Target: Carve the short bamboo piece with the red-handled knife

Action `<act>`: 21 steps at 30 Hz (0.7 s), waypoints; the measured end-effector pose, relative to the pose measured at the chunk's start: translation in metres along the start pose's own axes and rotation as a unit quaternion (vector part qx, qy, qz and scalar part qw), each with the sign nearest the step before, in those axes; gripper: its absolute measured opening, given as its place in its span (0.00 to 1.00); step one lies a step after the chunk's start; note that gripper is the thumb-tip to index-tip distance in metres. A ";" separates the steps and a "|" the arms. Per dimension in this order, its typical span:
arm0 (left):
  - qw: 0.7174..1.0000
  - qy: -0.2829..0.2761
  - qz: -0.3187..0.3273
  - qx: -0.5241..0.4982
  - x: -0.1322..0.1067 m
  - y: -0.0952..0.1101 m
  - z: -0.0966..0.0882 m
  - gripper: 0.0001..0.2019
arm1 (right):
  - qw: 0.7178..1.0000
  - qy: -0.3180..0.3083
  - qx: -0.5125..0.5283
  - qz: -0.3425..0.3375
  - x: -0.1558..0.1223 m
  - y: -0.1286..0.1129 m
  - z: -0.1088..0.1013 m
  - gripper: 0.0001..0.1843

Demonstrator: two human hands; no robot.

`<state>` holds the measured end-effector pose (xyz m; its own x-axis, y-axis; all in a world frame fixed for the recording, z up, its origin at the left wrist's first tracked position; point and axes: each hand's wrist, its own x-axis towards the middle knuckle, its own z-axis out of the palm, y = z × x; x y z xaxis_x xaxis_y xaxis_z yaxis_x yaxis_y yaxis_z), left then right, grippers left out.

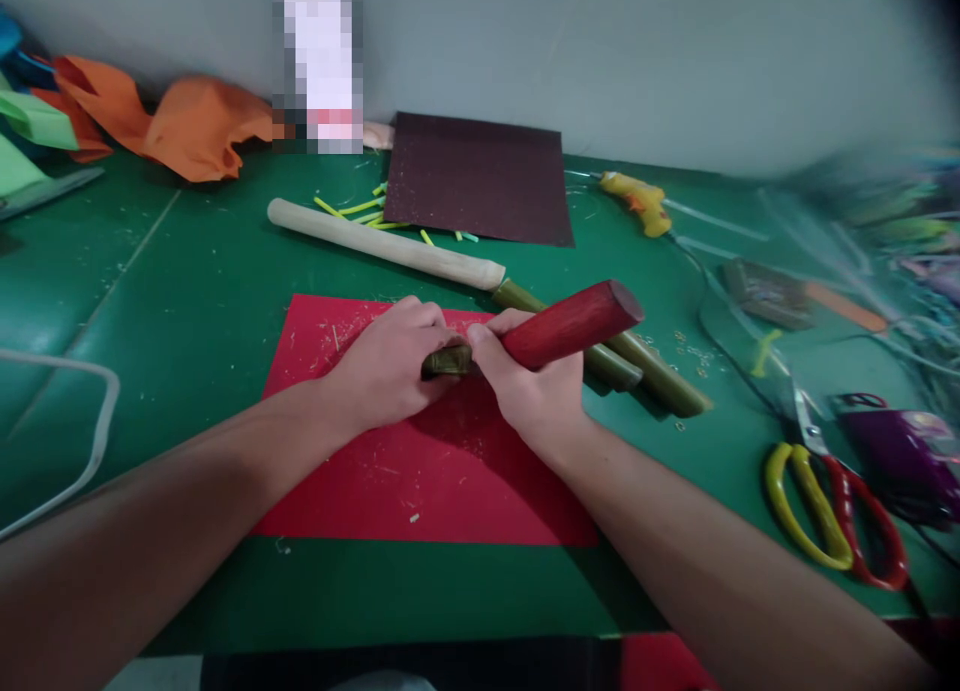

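My left hand is closed around a short piece of green bamboo, whose cut end faces me. Wrapped in my right hand is a tool with a thick red wooden handle. Its working end is hidden behind my fingers and thumb, close against the bamboo. Both hands meet over a red sheet strewn with pale shavings. Just behind my right hand lie green bamboo lengths and a pale peeled stick.
A dark brown sheet lies at the back near the wall. To the right are a yellow glue gun, a brown block, scissors with yellow and red handles, and a purple object. Orange cloth-like material sits back left.
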<state>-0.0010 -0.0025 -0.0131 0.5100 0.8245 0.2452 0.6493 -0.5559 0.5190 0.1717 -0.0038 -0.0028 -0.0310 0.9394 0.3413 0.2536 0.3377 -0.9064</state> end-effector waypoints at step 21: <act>1.000 0.015 0.011 0.001 0.000 -0.002 0.001 0.06 | 0.999 0.021 0.025 0.007 0.001 0.000 0.000 0.10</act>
<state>-0.0015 -0.0017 -0.0151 0.5078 0.8146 0.2804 0.6392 -0.5744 0.5114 0.1716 -0.0032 -0.0025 0.0132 0.9413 0.3373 0.2053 0.3276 -0.9223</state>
